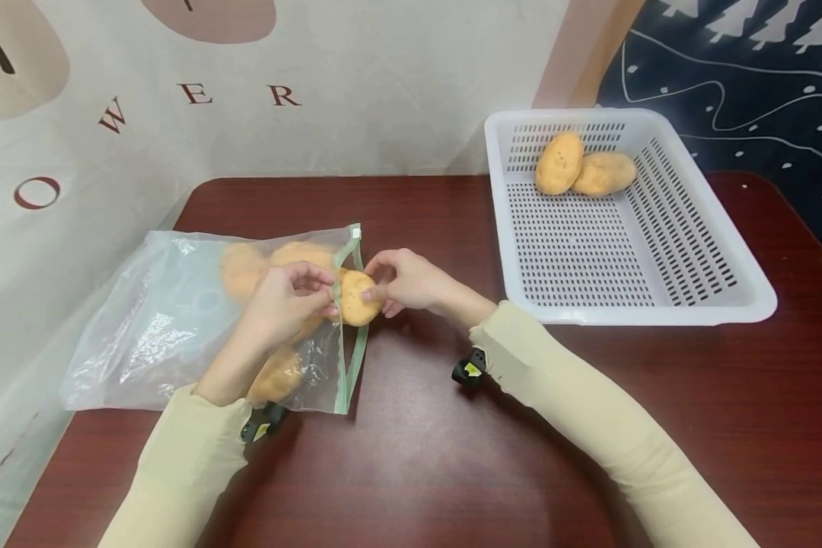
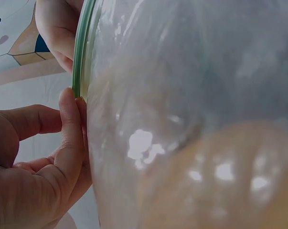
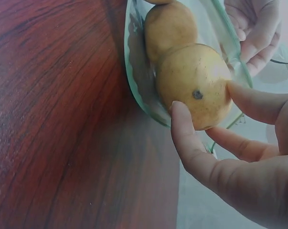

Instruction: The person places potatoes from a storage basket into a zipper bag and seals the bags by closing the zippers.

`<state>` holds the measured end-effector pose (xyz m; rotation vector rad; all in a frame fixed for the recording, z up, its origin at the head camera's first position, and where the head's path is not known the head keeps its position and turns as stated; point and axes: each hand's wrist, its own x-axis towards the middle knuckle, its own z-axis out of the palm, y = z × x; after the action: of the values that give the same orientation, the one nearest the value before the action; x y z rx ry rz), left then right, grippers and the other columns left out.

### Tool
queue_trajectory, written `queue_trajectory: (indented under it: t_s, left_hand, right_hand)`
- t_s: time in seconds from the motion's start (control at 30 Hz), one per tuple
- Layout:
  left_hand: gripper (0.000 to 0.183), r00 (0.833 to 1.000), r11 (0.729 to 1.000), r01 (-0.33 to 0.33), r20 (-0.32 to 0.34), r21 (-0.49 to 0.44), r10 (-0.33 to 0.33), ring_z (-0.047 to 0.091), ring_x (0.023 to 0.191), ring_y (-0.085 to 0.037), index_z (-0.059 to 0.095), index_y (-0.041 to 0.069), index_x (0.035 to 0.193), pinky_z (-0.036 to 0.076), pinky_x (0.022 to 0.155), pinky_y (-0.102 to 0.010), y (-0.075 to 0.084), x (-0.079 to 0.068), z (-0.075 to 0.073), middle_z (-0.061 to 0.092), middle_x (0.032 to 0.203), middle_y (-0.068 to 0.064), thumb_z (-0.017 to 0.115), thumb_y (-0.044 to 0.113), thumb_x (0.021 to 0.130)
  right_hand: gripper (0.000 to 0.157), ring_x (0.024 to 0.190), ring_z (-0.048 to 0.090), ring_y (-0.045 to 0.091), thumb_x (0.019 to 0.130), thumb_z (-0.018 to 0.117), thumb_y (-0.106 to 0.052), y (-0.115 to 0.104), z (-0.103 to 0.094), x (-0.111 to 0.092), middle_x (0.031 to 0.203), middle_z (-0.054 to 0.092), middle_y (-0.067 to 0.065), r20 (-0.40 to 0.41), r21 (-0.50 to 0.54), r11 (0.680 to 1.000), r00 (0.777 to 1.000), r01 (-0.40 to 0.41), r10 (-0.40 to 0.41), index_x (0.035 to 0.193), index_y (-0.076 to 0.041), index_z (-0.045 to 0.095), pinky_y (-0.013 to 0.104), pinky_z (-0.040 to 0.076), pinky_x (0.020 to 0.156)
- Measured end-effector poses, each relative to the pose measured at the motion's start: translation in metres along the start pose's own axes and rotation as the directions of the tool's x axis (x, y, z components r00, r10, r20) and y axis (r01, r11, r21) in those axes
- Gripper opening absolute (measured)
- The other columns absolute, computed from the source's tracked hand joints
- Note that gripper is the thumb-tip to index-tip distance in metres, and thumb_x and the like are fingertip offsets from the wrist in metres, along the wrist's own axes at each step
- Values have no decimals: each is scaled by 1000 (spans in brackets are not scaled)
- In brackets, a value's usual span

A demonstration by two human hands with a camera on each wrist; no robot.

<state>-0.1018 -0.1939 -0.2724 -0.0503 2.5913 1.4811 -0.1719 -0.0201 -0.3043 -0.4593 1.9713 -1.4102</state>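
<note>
My right hand (image 1: pixel 414 281) holds a potato (image 1: pixel 358 297) with thumb and fingers, partway through the mouth of a clear zip bag (image 1: pixel 157 320). In the right wrist view, the fingertips press around the round end of this potato (image 3: pixel 194 88), and another potato (image 3: pixel 170 28) sits behind it inside the bag. At the bag's green zip edge (image 1: pixel 345 380), my left hand (image 1: pixel 284 301) pinches the rim from the outside. The left wrist view shows the fingers (image 2: pixel 69 129) right at that rim. Several potatoes lie inside the bag, seen through the plastic and partly hidden by the left hand.
A white slotted plastic basket (image 1: pixel 630 313) stands at the back right of the dark red table (image 1: pixel 438 457). Two potatoes rest in its far end, a rounder one (image 1: pixel 559 163) leaning against a longer one (image 1: pixel 606 173). Printed cloth (image 1: pixel 383 91) hangs behind the table.
</note>
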Motion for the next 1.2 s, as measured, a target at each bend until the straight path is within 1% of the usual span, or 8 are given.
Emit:
queue_trajectory:
  t_s: [0.3,0.4,0.53,0.63,0.8,0.93,1.07,1.2]
  left_hand:
    - [20,1000,999,10,2,-39,-9,62,64,-9,53,-15,102,58,65,-25,3,-1,0,59,90,-23,54,-6,84]
    - [20,1000,999,14,1,-52,-14,61,64,-8,53,-15,102,58,66,-26,4,-1,0,58,90,-23,54,-7,84]
    - [19,1000,998,20,-1,-62,-20,61,64,-8,52,-15,102,58,66,-27,4,-1,1,58,89,-23,53,-8,84]
    - [20,999,997,36,3,-72,-36,61,64,-7,52,-15,103,58,66,-25,4,-2,2,58,90,-23,53,-7,85]
    - [21,999,992,52,7,-112,-51,61,66,-5,50,-16,103,57,68,-23,5,-2,2,57,91,-22,54,-7,84]
    - [20,999,994,48,2,-98,-48,61,66,-6,51,-15,103,57,67,-23,5,-2,2,57,90,-21,54,-7,85]
    - [19,999,996,50,2,-73,-50,61,65,-7,52,-14,103,57,64,-23,6,-3,2,57,91,-22,52,-6,86]
    - [19,999,996,51,4,-75,-51,61,65,-7,51,-14,103,57,64,-23,5,-3,3,57,91,-22,51,-6,86]
  right_hand:
    - [30,74,63,34,82,63,3,-4,5,10,78,54,13,-18,26,1000,1000,18,-18,111,6,53,34,59,66]
    - [25,72,62,31,81,63,5,-6,7,11,75,53,12,-36,48,999,999,13,-11,104,7,51,37,58,70]
    - [16,73,63,25,81,61,8,-8,10,13,82,55,13,-52,59,998,998,22,-19,94,8,52,36,57,74]
    - [9,75,62,21,82,59,8,-9,11,14,88,57,14,-52,3,998,997,58,-58,91,8,57,28,57,71]
    - [12,73,56,17,81,56,9,-9,13,15,82,59,10,-16,-85,990,993,114,-116,92,7,61,17,49,61]
    - [13,74,55,17,82,53,11,-7,14,16,81,58,11,15,-58,992,994,109,-108,93,8,60,21,53,66]
    - [15,78,56,18,83,51,12,-5,15,16,83,56,12,42,17,998,997,67,-67,96,9,57,33,56,76]
    - [15,84,57,23,86,50,11,-5,13,15,88,56,15,56,43,998,998,37,-40,100,10,56,36,56,77]
